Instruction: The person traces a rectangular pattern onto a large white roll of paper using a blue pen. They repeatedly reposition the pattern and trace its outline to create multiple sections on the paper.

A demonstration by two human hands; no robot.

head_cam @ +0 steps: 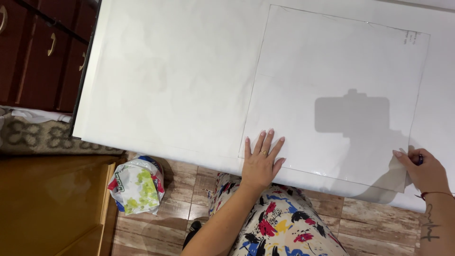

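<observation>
A large clear plastic sheet (332, 90) lies flat on a white paper-covered table (166, 76). My left hand (262, 161) presses palm down with fingers spread on the sheet's near left corner; it wears a ring. My right hand (424, 169) is at the sheet's near right corner, fingers closed around a small dark pen-like object (420, 159) and touching the sheet's lifted corner flap (393, 178).
A plastic bag with green and red print (137, 185) sits on the wood-pattern tiled floor (360, 213) below the table edge. Dark wooden drawers (42, 52) stand at upper left, a wooden cabinet (52, 204) at lower left. My patterned clothing (279, 223) fills the bottom centre.
</observation>
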